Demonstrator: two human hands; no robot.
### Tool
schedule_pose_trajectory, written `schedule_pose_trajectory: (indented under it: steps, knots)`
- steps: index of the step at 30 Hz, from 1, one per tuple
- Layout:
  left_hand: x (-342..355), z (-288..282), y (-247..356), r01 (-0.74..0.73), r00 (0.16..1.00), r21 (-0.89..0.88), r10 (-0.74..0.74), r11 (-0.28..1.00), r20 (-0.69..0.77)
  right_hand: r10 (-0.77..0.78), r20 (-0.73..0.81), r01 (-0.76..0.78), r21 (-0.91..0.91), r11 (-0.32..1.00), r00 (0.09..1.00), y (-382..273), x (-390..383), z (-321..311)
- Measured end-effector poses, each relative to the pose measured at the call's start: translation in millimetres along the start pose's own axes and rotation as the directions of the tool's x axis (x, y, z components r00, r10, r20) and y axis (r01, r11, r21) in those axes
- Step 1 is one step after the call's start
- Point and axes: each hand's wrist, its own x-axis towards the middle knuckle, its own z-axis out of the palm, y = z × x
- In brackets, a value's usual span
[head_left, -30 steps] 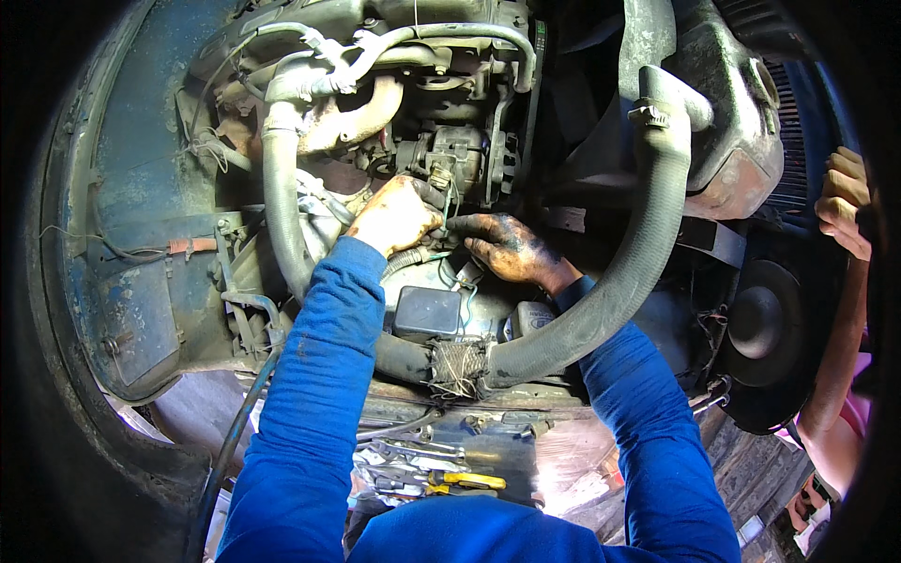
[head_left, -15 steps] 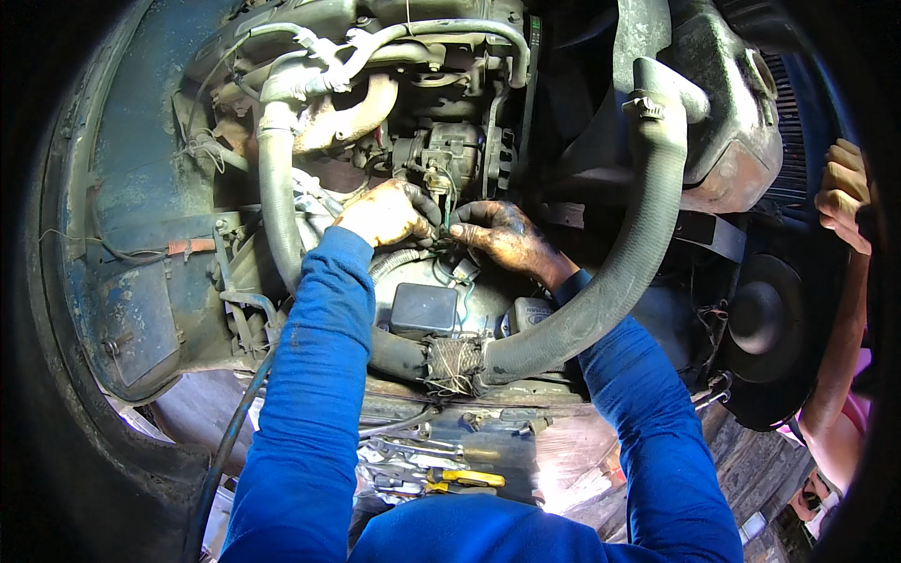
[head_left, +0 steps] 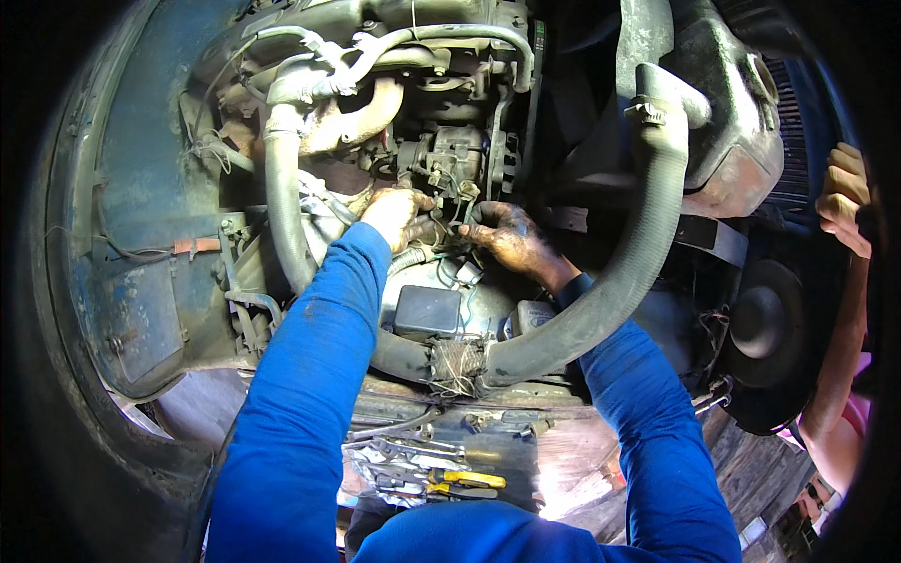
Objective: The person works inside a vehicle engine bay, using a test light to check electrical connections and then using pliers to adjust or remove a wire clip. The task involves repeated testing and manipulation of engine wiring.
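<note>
Deep in an engine bay, my hands meet just below an alternator (head_left: 457, 148). My left hand (head_left: 396, 216) is closed, its fingers curled among thin wires; what lies in its grip is hidden. Across from it, my right hand (head_left: 511, 236) pinches a thin wire (head_left: 466, 214) between thumb and fingertips. This wire runs up toward a small pale connector (head_left: 466, 190) beside the alternator. Under my hands, a ribbed conduit (head_left: 409, 259) and loose wires lie over a light metal surface, near a black square box (head_left: 427, 311).
A thick hose (head_left: 601, 314) curves around my right forearm, with a wire-wrapped joint (head_left: 457, 367) in front. Another hose (head_left: 282, 206) stands at left. Pliers with yellow handles (head_left: 467, 479) lie among tools near my body. At far right, another person's hand (head_left: 843, 199) grips the vehicle's edge.
My left hand has drawn slightly away from the right, and its forearm has swung outward to the left. The small pale connector now shows above my fingers. My right hand has barely moved.
</note>
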Motion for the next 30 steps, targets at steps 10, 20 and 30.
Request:
schedule_pose_trajectory:
  steps: [10, 20, 30]
  knots:
    - [-8, -1, -2, -0.212, 0.977, 0.343, 0.191, 0.915, 0.093, -0.034, 0.008, 0.034, -0.014, 0.999, 0.999, 7, -1, 2]
    - [29, -8, -5, -0.468, 0.851, 0.62, 0.512, 0.63, 0.122, -0.094, -0.096, 0.086, -0.084, 0.993, 0.991, -1, -5, 2]
    - [47, -8, -3, -0.324, 0.848, 0.927, 0.494, 0.189, 0.195, -0.082, -0.083, 0.08, -0.025, 0.996, 0.993, -10, -11, 1]
